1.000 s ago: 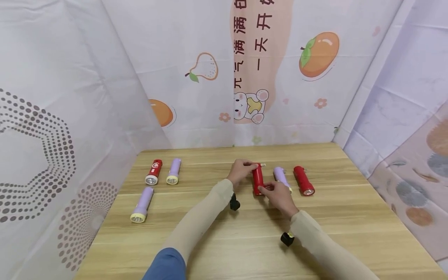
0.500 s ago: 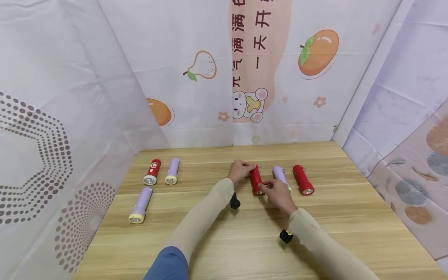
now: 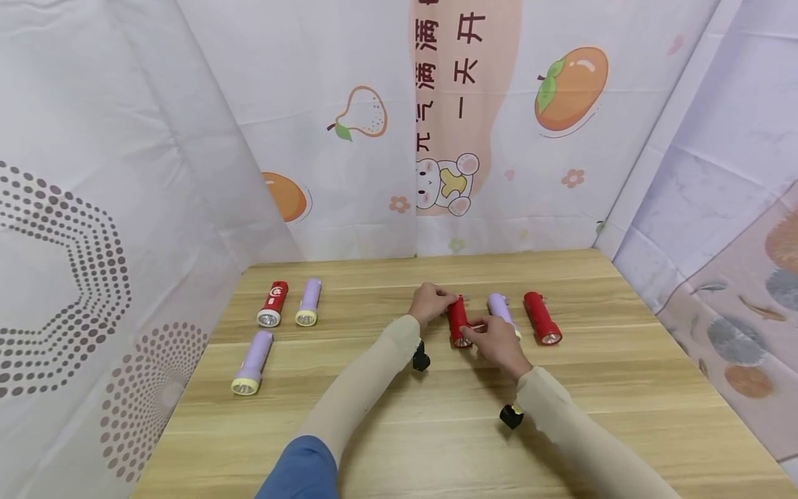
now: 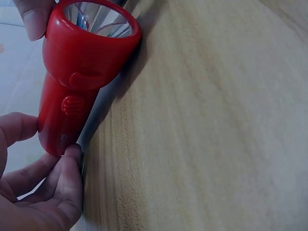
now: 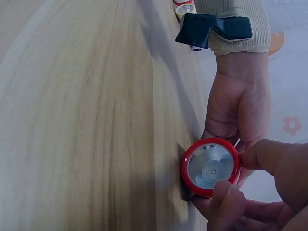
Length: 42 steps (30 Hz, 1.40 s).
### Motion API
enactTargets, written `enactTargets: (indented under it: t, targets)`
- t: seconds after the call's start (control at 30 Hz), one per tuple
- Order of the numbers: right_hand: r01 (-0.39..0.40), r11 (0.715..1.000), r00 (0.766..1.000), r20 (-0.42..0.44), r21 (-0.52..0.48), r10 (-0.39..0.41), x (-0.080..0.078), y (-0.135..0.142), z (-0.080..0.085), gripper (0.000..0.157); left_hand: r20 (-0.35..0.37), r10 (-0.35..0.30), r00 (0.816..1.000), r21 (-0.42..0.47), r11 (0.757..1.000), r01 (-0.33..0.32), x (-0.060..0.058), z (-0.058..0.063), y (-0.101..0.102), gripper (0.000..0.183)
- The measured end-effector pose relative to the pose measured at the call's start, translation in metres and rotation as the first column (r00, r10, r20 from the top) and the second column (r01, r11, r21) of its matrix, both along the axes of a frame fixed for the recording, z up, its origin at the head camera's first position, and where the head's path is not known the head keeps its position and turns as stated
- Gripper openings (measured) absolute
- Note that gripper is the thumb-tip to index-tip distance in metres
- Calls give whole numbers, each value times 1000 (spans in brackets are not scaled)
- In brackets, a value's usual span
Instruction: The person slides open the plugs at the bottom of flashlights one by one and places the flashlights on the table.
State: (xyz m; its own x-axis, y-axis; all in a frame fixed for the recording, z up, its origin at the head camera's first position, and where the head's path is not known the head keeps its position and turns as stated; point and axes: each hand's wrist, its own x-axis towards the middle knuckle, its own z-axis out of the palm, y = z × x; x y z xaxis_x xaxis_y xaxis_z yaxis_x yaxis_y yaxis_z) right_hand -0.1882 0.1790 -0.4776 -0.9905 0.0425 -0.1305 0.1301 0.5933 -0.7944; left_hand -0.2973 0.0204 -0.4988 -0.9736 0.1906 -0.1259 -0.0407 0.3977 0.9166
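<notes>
A red flashlight (image 3: 458,320) lies near the middle of the wooden table, its lens toward me and a small grey piece at its far end. My left hand (image 3: 430,303) pinches the far end of the body between thumb and fingers. At the lens end, my right hand (image 3: 497,343) holds the rim with thumb and fingertips. The left wrist view shows the flashlight's ribbed switch (image 4: 73,105) on the body. In the right wrist view its round clear lens (image 5: 213,168) faces the camera. Beside my right hand a lilac flashlight (image 3: 501,306) is partly hidden.
Another red flashlight (image 3: 541,319) lies farther right. On the left lie a red flashlight with a white rim (image 3: 273,302), a lilac flashlight (image 3: 309,302) behind and a second lilac flashlight (image 3: 254,362) in front. Printed cloth (image 3: 349,208) hangs behind the table (image 3: 399,430).
The red flashlight between my hands has turned and settled lower against the table, its lens now showing more. Both hands keep hold in almost the same place. The other flashlights stay put.
</notes>
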Motion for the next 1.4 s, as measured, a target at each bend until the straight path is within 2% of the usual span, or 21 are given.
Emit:
enactTargets:
  t: [0.27, 0.87, 1.07, 1.2, 1.4]
  targets:
    - [-5, 1000, 1000, -9, 14, 5, 1, 0, 0, 36, -6, 21, 1000, -2, 1000, -21, 2, 1, 2, 17]
    - [16, 1000, 999, -36, -6, -17, 7, -3, 3, 36, 1, 10, 1000, -6, 1000, -10, 5, -2, -3, 21]
    - [11, 1000, 998, -61, 14, -10, 6, -3, 4, 37, -7, -15, 1000, 12, 1000, 15, 11, 0, -13, 24]
    - [10, 1000, 997, -79, 21, -8, 7, -1, 3, 38, -16, -60, 998, 27, 998, 61, 13, 0, -22, 22]
    - [11, 1000, 995, -95, 23, -9, 12, 6, 4, 38, -87, -125, 988, -19, 992, 124, 15, -1, -41, 19]
